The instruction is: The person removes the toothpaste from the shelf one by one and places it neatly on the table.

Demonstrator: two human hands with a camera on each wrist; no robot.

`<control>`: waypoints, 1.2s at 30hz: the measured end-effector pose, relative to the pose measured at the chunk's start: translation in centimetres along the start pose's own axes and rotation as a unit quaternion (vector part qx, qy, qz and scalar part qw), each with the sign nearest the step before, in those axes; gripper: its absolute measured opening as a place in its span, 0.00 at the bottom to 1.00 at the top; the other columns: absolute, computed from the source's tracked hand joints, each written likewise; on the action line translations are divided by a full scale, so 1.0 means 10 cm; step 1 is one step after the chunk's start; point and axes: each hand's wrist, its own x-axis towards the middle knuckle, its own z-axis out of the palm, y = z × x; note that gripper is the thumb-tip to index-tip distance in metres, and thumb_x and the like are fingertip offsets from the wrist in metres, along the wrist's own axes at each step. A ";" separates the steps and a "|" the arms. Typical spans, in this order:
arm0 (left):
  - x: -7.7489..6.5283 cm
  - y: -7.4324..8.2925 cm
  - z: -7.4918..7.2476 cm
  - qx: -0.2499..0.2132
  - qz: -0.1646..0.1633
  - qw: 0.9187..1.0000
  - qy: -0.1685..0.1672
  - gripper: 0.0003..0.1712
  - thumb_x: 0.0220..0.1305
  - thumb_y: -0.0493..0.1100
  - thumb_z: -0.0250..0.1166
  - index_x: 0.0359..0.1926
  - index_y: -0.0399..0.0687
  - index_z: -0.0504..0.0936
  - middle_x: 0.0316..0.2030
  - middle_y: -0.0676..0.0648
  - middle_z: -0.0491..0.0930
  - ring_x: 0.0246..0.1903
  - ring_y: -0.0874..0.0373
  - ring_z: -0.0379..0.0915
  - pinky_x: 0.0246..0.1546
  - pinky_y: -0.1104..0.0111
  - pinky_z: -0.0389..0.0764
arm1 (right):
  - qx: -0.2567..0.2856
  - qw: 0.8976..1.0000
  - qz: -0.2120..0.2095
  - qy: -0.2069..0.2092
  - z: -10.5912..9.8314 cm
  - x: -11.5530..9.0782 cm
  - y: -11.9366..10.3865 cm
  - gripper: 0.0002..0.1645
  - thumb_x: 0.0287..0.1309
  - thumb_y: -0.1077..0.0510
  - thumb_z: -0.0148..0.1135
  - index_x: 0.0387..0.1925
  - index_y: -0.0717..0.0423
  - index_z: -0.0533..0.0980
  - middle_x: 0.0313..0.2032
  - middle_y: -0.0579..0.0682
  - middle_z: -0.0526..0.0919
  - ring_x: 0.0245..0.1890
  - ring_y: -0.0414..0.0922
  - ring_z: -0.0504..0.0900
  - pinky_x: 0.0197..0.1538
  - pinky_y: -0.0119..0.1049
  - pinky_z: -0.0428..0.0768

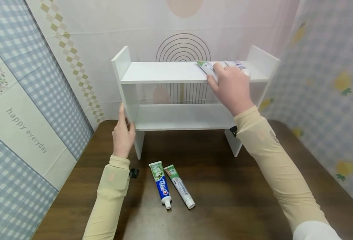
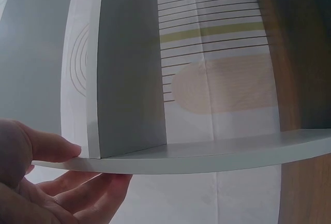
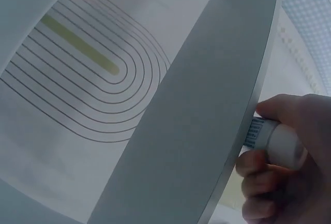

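Working beyond blue tube (image 1: pixel 161 183) and white tube (image 1: pixel 180 187), gripping the rack's side panel (image 1: pixel 131 96) with the left hand (image 1: pixel 124 135), pinching a toothpaste tube (image 1: pixel 207 68) atop the upper shelf (image 1: pixel 161 71) in the nearer right hand (image 1: pixel 234 89), pointing it lengthwise from fingers toward backdrop (image 1: pixel 143 40).

The shelf (image 1: pixel 164 116) was plain white and the bench (image 1: pixel 224 186) dark brown. One toothpaste tube (image 1: pixel 160 183) was green and deep blue with white lettering and a white cap; the slimmer tube (image 1: pixel 179 186) was white with a green end and white cap. The tube under the fingers (image 1: pixel 205 67) was white and green. Both sleeves (image 1: pixel 109 196) were pale yellow. Blue-and-white gingham (image 1: pixel 44 66) covered the left curtain, brown arched lines the off-white backdrop (image 1: pixel 104 43), yellow fruit the right curtain (image 1: pixel 323 100).
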 end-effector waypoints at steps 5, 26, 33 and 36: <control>0.00 0.00 0.00 0.002 -0.004 1.000 -0.001 0.42 0.60 0.36 0.50 0.68 0.70 0.41 0.41 0.38 0.78 0.34 0.43 0.78 0.28 0.52 0.74 | -0.013 1.000 0.001 0.029 0.00 -0.09 -0.02 0.16 0.58 0.48 0.46 0.29 0.56 0.70 0.11 0.51 0.66 0.15 0.53 0.67 0.23 0.49 0.65; 0.04 -0.11 0.04 0.016 -0.042 0.998 -0.037 0.36 0.60 0.44 0.53 0.66 0.70 0.50 0.46 0.42 0.78 0.37 0.45 0.79 0.30 0.52 0.74 | 0.007 0.993 -0.021 0.113 -0.02 -0.47 -0.05 0.16 0.54 0.52 0.46 0.39 0.55 0.74 0.11 0.52 0.72 0.08 0.46 0.62 0.12 0.36 0.53; 0.08 -0.17 0.07 -0.027 -0.088 0.991 -0.101 0.34 0.65 0.49 0.42 0.68 0.73 0.40 0.52 0.35 0.73 0.34 0.40 0.76 0.27 0.56 0.73 | 0.016 0.990 -0.040 0.136 -0.07 -0.63 -0.04 0.15 0.52 0.54 0.48 0.40 0.54 0.74 0.11 0.53 0.73 0.08 0.46 0.63 0.11 0.36 0.52; 0.07 -0.19 0.09 -0.032 -0.098 0.987 -0.123 0.33 0.65 0.50 0.39 0.69 0.67 0.38 0.51 0.32 0.73 0.33 0.39 0.76 0.28 0.56 0.73 | 0.026 0.989 -0.044 0.136 -0.08 -0.71 -0.01 0.16 0.51 0.53 0.50 0.42 0.53 0.75 0.12 0.53 0.75 0.08 0.46 0.64 0.12 0.36 0.52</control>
